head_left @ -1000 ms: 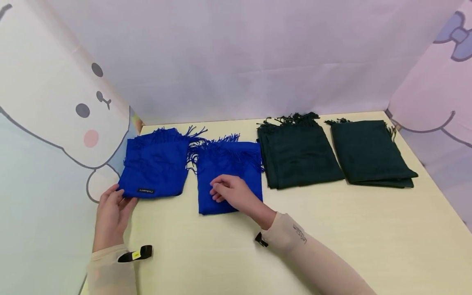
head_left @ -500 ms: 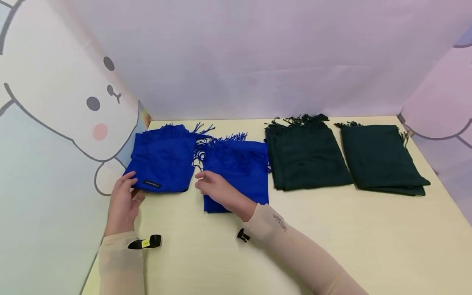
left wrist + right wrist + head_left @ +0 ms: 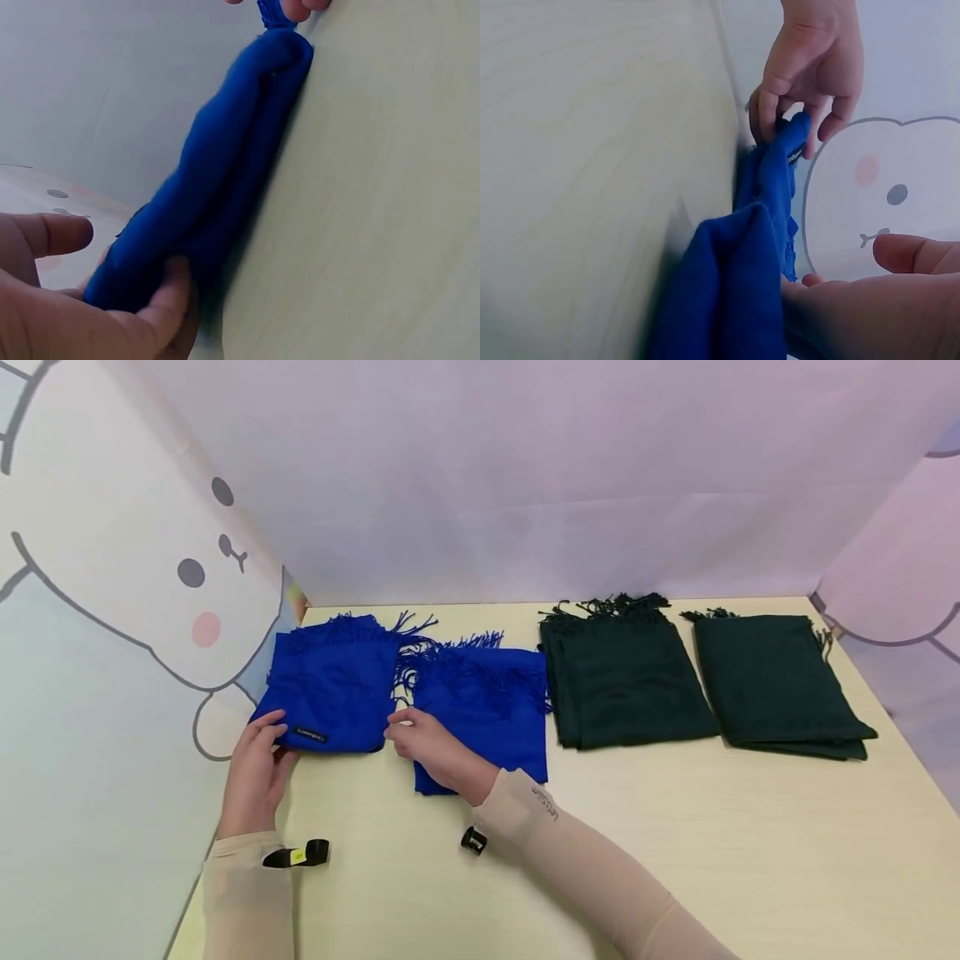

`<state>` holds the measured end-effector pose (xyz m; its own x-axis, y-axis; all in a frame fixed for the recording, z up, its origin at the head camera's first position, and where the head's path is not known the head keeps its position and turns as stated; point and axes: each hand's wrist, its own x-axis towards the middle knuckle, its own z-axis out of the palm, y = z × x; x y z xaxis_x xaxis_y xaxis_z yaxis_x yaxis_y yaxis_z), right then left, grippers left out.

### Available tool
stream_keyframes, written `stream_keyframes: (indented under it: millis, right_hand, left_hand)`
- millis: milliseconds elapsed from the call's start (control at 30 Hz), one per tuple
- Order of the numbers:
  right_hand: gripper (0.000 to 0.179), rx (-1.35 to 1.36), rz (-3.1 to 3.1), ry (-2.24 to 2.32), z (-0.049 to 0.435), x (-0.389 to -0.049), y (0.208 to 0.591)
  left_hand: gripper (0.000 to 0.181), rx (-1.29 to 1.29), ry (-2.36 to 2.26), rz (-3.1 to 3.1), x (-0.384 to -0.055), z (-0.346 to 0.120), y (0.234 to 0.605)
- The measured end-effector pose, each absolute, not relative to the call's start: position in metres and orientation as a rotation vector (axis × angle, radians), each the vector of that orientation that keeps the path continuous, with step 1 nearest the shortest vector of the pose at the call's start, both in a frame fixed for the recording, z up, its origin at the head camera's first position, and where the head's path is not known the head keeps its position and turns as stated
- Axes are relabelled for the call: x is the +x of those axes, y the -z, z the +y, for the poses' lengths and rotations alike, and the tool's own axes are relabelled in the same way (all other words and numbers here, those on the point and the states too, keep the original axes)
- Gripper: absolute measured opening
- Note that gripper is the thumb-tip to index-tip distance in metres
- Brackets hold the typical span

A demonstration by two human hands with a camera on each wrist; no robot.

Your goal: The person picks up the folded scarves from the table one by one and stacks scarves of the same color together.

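A folded blue scarf [image 3: 333,681] with a fringe and a small black label lies at the left of the table. My left hand [image 3: 258,768] grips its near left corner, thumb low against the folded edge in the left wrist view. At the scarf's right edge, my right hand [image 3: 431,747] has its fingers on either side of the cloth, thumb and index bent toward each other. The right forearm and hand pass over a second folded blue scarf [image 3: 510,727], covering part of it. In the right wrist view the scarf's folded layers [image 3: 769,176] stand edge-on below the left hand.
Two folded dark green scarves, one near the middle [image 3: 622,681] and one farther right [image 3: 772,681], lie fringe toward the back wall. A cartoon-printed wall [image 3: 112,610] borders the left side. Fringe strands of both blue scarves meet between them.
My right hand has moved left from over the second blue scarf to the first one's right edge. The left hand keeps to the near left corner. The head view has shifted slightly.
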<state>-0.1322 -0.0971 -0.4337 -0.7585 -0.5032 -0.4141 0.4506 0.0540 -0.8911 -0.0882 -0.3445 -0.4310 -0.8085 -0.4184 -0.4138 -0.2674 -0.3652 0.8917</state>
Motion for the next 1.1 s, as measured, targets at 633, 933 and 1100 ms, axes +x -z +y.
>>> stream_keyframes:
  millis: [633, 933, 1100]
  right_hand:
    - [0.051, -0.077, 1.581, 1.838, -0.105, -0.140, 0.444]
    - [0.065, -0.144, 1.555, 1.869, -0.117, -0.139, 0.448]
    - [0.062, -0.217, 1.519, 1.916, -0.118, -0.140, 0.452]
  left_hand:
    - [0.071, 0.613, 2.840, -1.383, -0.092, -0.336, 0.430]
    - [0.078, 0.489, 2.965, -0.799, -0.097, -0.323, 0.423]
    - [0.074, 0.492, 2.997, -0.470, -0.097, -0.316, 0.416]
